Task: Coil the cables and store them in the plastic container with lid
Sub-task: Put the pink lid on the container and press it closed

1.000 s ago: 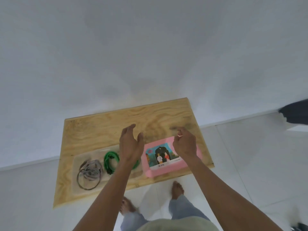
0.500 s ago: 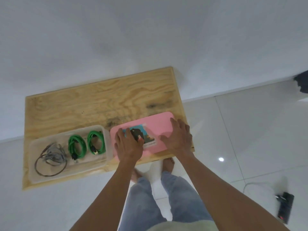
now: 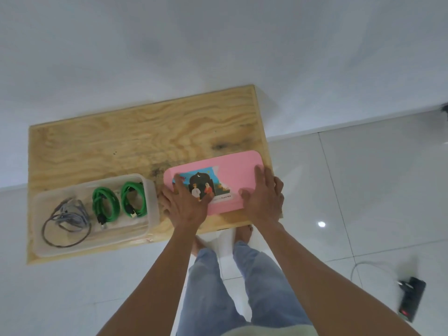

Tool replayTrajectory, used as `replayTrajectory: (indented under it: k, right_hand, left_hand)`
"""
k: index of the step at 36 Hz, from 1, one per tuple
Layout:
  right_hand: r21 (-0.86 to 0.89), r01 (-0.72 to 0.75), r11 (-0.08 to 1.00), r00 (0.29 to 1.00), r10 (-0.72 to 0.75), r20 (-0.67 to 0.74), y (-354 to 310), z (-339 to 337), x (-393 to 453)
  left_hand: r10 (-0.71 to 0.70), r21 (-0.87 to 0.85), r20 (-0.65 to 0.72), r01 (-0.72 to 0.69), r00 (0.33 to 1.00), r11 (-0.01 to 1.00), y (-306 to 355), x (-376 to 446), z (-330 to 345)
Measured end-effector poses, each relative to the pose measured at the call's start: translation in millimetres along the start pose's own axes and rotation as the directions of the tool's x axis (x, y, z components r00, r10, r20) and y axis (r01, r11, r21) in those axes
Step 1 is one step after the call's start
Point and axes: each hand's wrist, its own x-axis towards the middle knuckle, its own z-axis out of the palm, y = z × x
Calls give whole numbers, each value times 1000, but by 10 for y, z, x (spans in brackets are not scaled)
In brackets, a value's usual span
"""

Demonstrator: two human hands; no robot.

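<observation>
1. Head view: your left hand (image 3: 186,204) and right hand (image 3: 265,196) lie flat, fingers straight and spread, on the pink rectangular plastic lid (image 3: 232,175) near the front right of the pale wooden tabletop (image 3: 121,141).
2. Same view: the clear plastic container (image 3: 150,202) stands open just left of the lid, holding two coiled green cables (image 3: 118,202) and a loosely looped grey cable (image 3: 65,221).
3. The lid looks light, thin and slightly flexible; grip it by both short edges.

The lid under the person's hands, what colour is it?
Pink, with a colourful picture sticker on top; the lid shows clearly in the head view.
</observation>
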Motion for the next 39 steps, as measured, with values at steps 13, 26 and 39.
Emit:
replayTrajectory:
  k: [13, 26, 39]
  right_hand:
    - [185, 4, 983, 987, 27, -161, -447, -452, -75]
    - [330, 190, 925, 968, -119, -223, -1991, -244, -708]
    - [241, 170, 956, 984, -153, -88, -2675, 718, -1507]
  left_hand:
    - [171, -21, -147, -176, 974, 984, 284, -40, -553]
    - [149, -101, -297, -186, 943, 977, -641, 275, -2095]
    - [44, -115, -143, -61, 989, 991, -2087, 545, -2548]
